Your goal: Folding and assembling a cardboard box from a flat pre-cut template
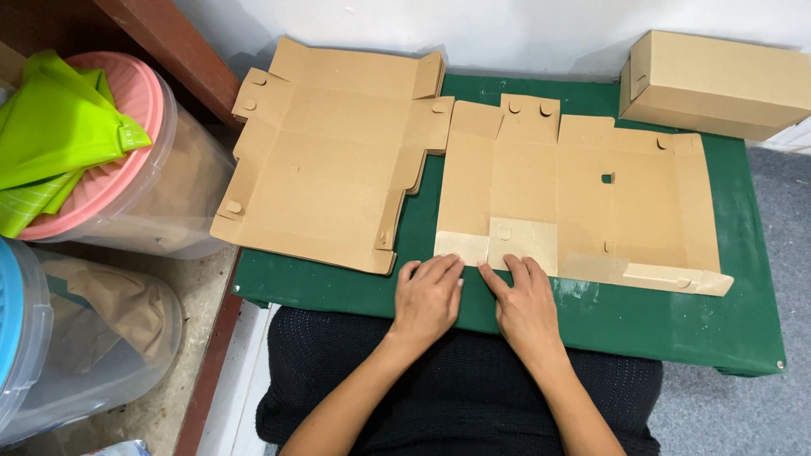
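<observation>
While both hands lay flat, nothing was grasped.
Left hand (428,297): palm down, grip released, fingertips at the flat box blank's (583,198) near edge.
Right hand (525,302): likewise released, pressing the folded flap (522,245).
Blank: on the green table (642,317), at 12 o'clock from the hands.
Stack of blanks (329,160): at 10 o'clock.
Technique: creasing probably went best with even pressure along the score line.

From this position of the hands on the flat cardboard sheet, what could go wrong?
1. Both hands, left hand and right hand, press only the near flap of the flat box blank; the far part lies free, so the fold may turn out crooked.
2. The stack of blanks overhangs the green table's left edge and might slide off if bumped.
</observation>
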